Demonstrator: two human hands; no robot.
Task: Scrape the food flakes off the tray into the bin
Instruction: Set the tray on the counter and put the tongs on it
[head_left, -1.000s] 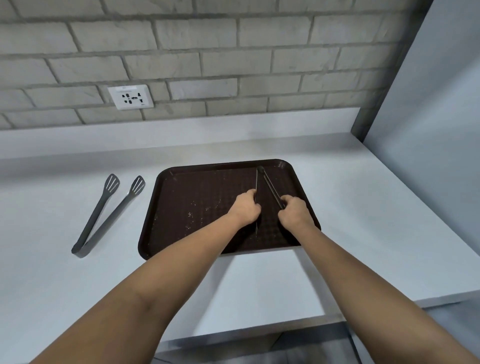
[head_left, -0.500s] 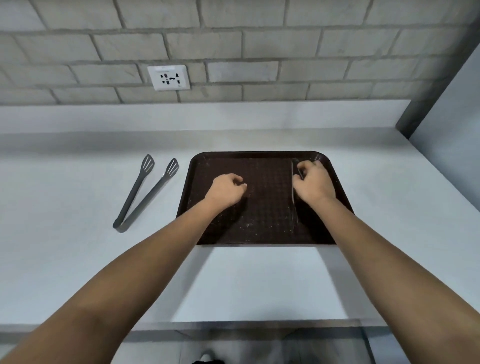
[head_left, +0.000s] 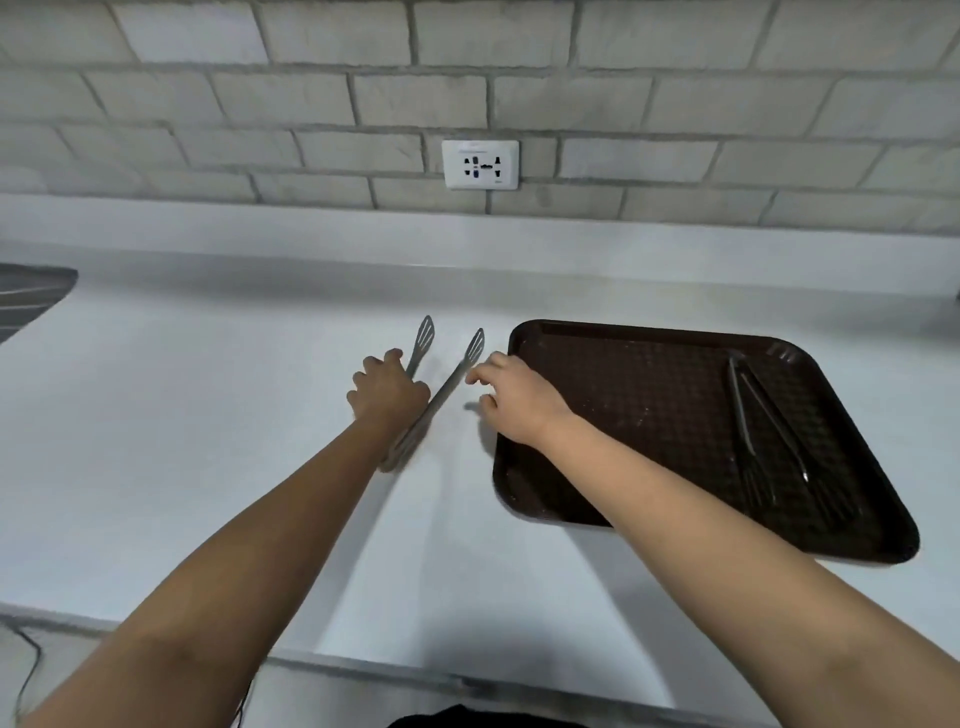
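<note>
Head view: left hand (head_left: 387, 389) lies over the grey tongs (head_left: 441, 387) on the counter (head_left: 208, 441), fingers curled; whether it grips them cannot be told. Right hand (head_left: 511, 397), at 3 o'clock of the tongs, hovers loosely open, holding nothing. Tray (head_left: 623, 405) sits further right, flakes unscraped, dark tongs (head_left: 763, 431) inside. Judged step: fetching a scraper. Next: secure grip, return to tray. Brick wall and socket (head_left: 480, 164) at 12 o'clock; no bin visible.

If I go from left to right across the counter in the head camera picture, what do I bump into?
Left hand on the grey tongs → right hand → brown tray → dark tongs lying in the tray.
</note>
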